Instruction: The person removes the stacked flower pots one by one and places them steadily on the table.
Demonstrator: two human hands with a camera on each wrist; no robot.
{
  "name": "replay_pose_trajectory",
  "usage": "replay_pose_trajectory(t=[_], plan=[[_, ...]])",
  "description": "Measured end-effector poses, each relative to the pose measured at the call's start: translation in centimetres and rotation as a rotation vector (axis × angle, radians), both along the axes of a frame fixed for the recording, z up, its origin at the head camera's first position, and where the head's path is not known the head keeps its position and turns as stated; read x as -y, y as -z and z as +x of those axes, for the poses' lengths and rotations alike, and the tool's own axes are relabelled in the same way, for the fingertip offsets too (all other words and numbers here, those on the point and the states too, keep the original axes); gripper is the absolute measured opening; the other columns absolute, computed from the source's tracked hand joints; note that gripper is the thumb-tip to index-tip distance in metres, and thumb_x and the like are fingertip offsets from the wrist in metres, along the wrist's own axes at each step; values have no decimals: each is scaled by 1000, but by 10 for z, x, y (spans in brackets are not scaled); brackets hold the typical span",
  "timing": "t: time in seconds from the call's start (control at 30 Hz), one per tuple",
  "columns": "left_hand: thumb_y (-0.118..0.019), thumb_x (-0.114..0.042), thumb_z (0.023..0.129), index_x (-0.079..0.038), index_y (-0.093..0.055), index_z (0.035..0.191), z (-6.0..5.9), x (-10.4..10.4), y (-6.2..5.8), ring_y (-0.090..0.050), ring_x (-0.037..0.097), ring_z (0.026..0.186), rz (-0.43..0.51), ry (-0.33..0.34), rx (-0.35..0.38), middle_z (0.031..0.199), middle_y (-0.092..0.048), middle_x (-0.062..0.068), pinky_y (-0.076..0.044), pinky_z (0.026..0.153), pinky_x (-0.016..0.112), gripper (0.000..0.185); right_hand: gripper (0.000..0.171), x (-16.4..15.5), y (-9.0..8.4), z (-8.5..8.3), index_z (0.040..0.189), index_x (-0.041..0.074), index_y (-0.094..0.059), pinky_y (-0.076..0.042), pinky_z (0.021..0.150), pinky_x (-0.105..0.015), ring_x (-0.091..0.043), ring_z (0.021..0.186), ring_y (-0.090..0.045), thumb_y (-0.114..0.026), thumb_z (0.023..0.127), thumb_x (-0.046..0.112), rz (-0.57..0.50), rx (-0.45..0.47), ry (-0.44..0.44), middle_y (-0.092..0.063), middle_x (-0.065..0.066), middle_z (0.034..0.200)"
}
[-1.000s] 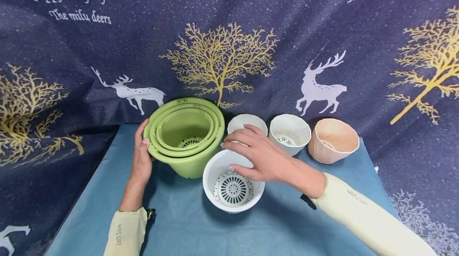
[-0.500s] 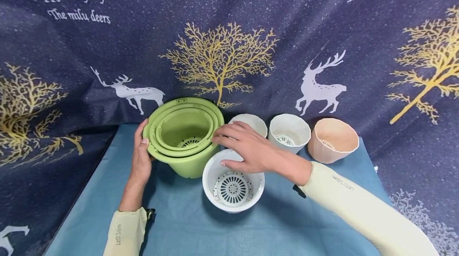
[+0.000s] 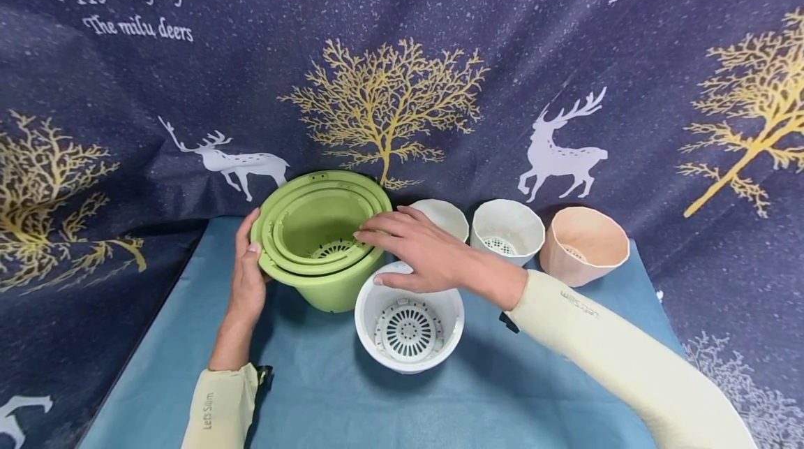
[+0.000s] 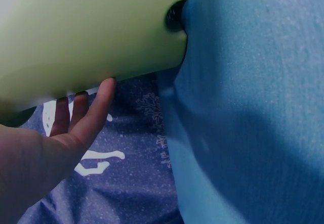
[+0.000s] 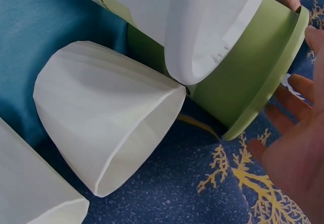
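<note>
A stack of nested green pots [image 3: 323,239] lies tilted toward me on the blue tablecloth [image 3: 314,400]. My left hand [image 3: 248,257] rests against the stack's left rim, thumb on the front edge. In the left wrist view, straight fingers [image 4: 93,107] touch the green wall [image 4: 91,37]. My right hand [image 3: 402,246] is open, its fingers stretched over the stack's right rim. It hovers above a white pot [image 3: 408,320] with a slotted bottom. The right wrist view shows that hand [image 5: 298,148] beside the green rim [image 5: 253,77] and the white pot [image 5: 202,21].
Behind my right hand stand a small white pot [image 3: 446,215] [image 5: 106,113], a second white pot [image 3: 507,229] and a peach pot [image 3: 584,243] in a row. A dark blue cloth with deer and trees [image 3: 389,93] hangs close behind the table.
My right hand has moved left, from above the white pot to the green stack's right rim. The left hand and all the pots have stayed put.
</note>
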State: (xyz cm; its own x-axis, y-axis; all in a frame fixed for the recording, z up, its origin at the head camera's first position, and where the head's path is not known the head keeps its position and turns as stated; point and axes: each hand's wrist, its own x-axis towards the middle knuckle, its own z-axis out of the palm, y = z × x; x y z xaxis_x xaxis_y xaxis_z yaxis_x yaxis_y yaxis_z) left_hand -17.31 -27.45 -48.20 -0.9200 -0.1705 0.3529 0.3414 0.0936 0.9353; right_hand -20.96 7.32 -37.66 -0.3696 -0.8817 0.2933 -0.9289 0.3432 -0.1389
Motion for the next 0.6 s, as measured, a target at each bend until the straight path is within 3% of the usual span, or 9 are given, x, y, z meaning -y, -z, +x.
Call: replay_pose_trajectory(t=[0.13,0.33,0.6], plan=[[-30,-25,111,-20,-34,167,0,0,0,-58,6,68,5,2,-4,132,-58,4,-46,48,21,56,68,2,-1,-5,158,13,-51,-26,123,-59,-24,148,-43,-65,102,49,12,27,3,-52,-6,157],[-29,-26,112,-22,-33,167,-1,1,1,-65,8,87,9,14,2,150,-48,6,-54,59,20,56,68,7,-3,-9,159,15,-51,-24,124,-61,-25,150,-41,-64,102,52,87,63,29,-50,-5,159],[-29,-24,112,-20,-34,167,-1,0,1,-62,7,81,0,10,-13,148,-49,5,-51,55,20,56,69,16,-7,-12,158,18,-51,-22,124,-63,-21,153,-38,-60,103,58,188,64,35,-49,-1,161]])
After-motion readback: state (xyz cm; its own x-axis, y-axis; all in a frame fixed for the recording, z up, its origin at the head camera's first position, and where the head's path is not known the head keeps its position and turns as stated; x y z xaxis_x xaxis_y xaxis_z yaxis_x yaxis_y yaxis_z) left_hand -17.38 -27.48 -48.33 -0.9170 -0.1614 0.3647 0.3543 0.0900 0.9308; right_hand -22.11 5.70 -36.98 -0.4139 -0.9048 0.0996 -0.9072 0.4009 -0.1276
